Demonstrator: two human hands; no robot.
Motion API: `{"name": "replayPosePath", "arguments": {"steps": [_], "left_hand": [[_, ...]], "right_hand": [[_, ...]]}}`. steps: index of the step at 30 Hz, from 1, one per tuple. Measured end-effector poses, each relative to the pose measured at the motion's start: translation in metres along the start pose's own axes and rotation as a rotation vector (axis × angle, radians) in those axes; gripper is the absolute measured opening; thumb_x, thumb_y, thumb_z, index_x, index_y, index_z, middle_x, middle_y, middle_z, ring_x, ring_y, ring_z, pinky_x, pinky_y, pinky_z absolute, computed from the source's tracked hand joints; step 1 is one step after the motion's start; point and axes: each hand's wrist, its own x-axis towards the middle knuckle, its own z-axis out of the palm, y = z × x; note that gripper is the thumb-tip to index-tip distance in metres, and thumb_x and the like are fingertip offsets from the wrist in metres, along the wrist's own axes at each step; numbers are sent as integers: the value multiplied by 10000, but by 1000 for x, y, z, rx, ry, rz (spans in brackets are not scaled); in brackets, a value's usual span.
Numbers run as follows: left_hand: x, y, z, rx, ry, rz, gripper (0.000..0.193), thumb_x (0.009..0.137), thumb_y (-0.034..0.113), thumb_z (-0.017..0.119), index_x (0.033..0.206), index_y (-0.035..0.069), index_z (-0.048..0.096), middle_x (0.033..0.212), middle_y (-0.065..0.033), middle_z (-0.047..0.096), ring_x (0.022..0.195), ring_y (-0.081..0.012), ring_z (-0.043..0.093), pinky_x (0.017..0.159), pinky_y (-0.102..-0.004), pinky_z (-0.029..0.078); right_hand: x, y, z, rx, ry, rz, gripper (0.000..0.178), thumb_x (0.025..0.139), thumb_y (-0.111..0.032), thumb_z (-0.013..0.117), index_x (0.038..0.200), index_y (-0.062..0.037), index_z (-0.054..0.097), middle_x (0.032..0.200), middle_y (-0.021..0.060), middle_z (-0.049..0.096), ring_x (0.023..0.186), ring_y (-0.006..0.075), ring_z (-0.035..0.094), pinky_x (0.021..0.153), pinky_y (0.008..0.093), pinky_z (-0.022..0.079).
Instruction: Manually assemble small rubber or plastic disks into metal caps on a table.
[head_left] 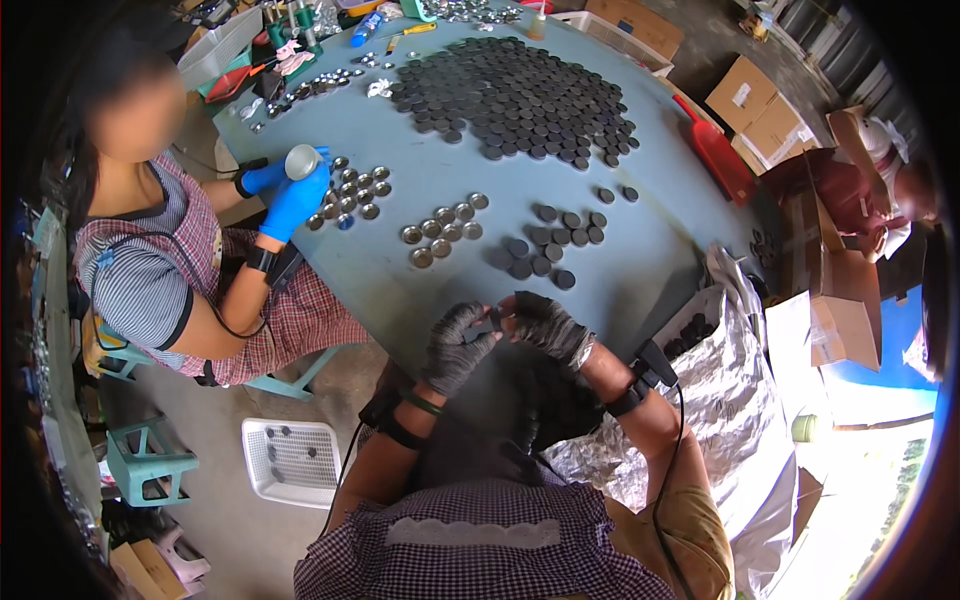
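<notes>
My left hand [460,350] and my right hand [545,328], both in dark grey fingerless gloves, meet at the near edge of the table. Pinched between their fingertips is a small black cap [495,319], partly hidden by the fingers. Just beyond my hands lies a loose group of round black caps [541,236] on the blue-grey table. Left of these, several shiny silver caps [442,231] sit in short rows.
A large spread of black caps [510,95] covers the far table. At the left, a co-worker's blue-gloved hand [297,205] holds a pale cup-like piece [302,162]. A red dustpan [712,155] lies at the right edge; a silver-lined bag [690,400] stands beside my right arm. A white basket [262,490] rests on the floor.
</notes>
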Motion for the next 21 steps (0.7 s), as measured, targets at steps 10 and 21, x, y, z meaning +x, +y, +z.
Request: {"name": "replayPosePath", "arguments": {"steps": [10, 21], "left_hand": [[7, -14, -20, 357, 152, 138, 418, 736, 27, 746, 1125, 11, 594, 1013, -81, 621, 851, -183, 588, 792, -316, 501], [7, -24, -11, 392, 130, 244, 389, 734, 16, 724, 1103, 12, 602, 919, -77, 596, 807, -188, 558, 769, -318, 491]], "right_hand": [[119, -12, 2, -909, 422, -177, 200, 789, -203, 654, 907, -52, 595, 912, 166, 645, 839, 351, 630, 726, 445, 511], [143, -32, -23, -1509, 203, -138, 259, 710, -259, 667, 918, -106, 686, 984, 174, 632, 946, 361, 598, 851, 445, 489]]}}
